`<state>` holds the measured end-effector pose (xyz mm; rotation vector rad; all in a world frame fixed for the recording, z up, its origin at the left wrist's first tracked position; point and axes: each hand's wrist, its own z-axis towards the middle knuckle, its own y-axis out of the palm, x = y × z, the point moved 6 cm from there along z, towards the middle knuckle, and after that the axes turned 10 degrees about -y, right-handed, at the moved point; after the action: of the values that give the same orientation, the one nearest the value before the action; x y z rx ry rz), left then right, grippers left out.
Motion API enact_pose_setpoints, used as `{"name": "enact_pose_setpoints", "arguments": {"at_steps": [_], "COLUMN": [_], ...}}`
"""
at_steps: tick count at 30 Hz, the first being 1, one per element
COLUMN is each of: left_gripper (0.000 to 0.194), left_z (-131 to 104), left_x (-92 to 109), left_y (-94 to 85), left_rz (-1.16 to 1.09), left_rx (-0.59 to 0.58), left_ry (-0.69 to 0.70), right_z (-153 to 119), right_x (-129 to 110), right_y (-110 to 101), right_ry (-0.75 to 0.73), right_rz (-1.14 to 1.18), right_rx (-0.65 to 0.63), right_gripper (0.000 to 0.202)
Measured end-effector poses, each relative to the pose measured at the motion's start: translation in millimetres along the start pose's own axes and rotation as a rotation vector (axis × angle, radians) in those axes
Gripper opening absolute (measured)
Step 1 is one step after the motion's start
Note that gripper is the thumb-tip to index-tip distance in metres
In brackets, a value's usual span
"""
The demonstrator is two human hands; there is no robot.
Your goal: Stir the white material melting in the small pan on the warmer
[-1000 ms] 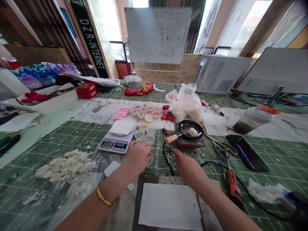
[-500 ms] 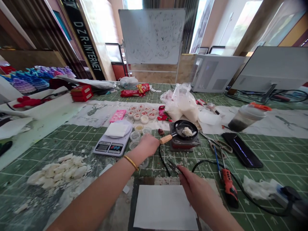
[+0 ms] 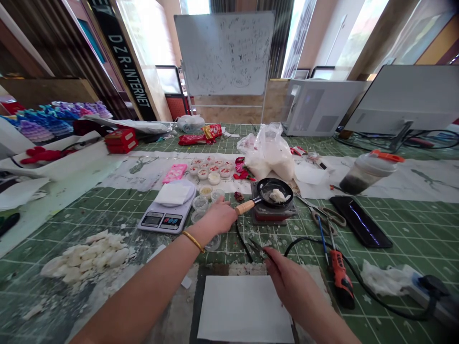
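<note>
My left hand (image 3: 221, 216) is at the wooden handle of a small black frying pan (image 3: 245, 207), its fingers closed around the handle's end and partly hidden by the back of the hand. The pan rests on a small hot plate (image 3: 273, 216). A soft white lump (image 3: 278, 195) lies inside it. In my right hand (image 3: 281, 267) is a pair of dark tweezers (image 3: 257, 246), their tips apart and pointing up and left. Beneath the tweezers, near me, lies a white sheet (image 3: 245, 308) on a dark board.
Left stand a kitchen scale (image 3: 168, 210) and a heap of white pieces (image 3: 88, 258). Small clear cups (image 3: 200, 203) sit beside my left hand, filled cups (image 3: 214, 178) behind. Scissors (image 3: 328, 215), a red-handled tool (image 3: 342, 279), a black cable (image 3: 308, 240) and a shaker bottle (image 3: 369, 172) are right.
The view has shifted very slightly. The fingers of my left hand have lifted a little at the pan's handle; the pan and the tweezers stay nearly in place.
</note>
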<state>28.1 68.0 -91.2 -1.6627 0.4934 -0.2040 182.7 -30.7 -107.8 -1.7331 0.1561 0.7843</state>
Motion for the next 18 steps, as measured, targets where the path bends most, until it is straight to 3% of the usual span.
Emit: {"name": "enact_pose_setpoints", "arguments": {"at_steps": [7,11,14,18], "left_gripper": [0.014,0.013,0.016,0.012], "left_z": [-6,-19,-30,-33], "left_x": [-2,-19,-43,-64], "left_y": [-1.2,-11.8,-30.5,-74.5], "left_rz": [-0.070,-0.178,-0.303,-0.401], "left_rx": [0.016,0.060,0.136,0.276], "left_ry": [-0.006,-0.026,-0.069,-0.103], "right_z": [-1,0,0,0], "right_x": [0,1,1,2], "right_y": [-2,-4,-5,-4], "right_ry": [-0.014,0.004,0.005,0.004], "right_rz": [-0.004,-0.015,-0.014,-0.005], "right_rx": [0.017,0.003,0.001,0.011], "right_gripper": [0.043,0.043,0.043,0.043]}}
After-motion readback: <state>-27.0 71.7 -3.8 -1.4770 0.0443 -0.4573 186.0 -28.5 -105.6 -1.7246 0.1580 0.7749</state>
